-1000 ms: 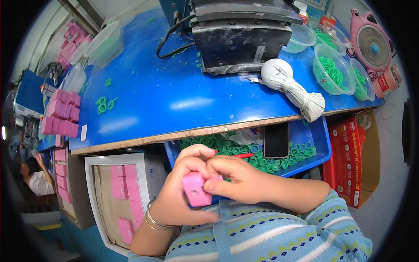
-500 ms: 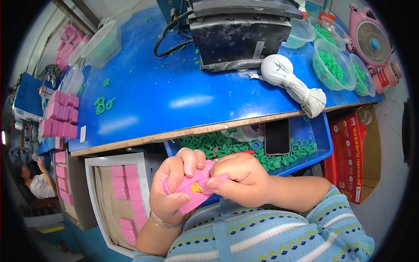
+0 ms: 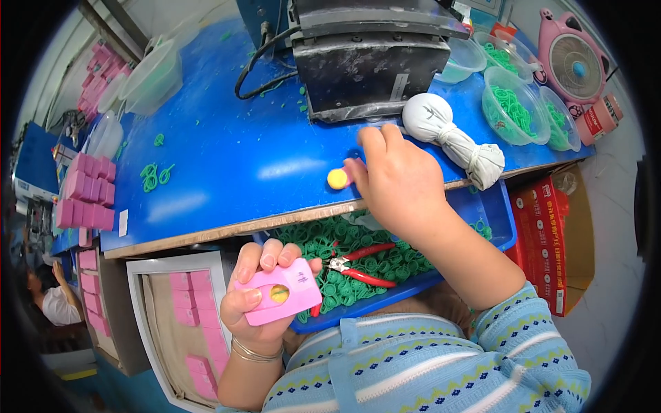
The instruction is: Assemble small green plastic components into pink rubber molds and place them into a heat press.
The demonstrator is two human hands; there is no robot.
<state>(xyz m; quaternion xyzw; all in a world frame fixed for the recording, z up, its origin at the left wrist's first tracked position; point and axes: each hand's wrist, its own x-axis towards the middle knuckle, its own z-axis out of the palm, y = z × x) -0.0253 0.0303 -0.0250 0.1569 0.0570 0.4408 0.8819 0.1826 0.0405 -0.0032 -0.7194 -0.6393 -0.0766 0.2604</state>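
One holed pink box (image 3: 301,283), long axis rising rightward, sat clasped in my left hand (image 3: 242,306), lower centre; mid-frame, a yellow disc (image 3: 337,179) touched my right hand (image 3: 403,180), fingers half-curled, pinch unclear.

The machine (image 3: 365,76) stands on the surface (image 3: 227,131). Right of it sit bowls (image 3: 494,122) of rings (image 3: 513,107); by its front right corner lies a cloth bundle (image 3: 454,141). Left of it are loose rings (image 3: 149,177), then stacked blocks (image 3: 88,193). Just before it is the right hand (image 3: 403,175); farther before, past the surface's edge, a tray (image 3: 507,224) of rings and pliers (image 3: 339,264); before it and left, the left hand's (image 3: 258,327) block (image 3: 299,292).
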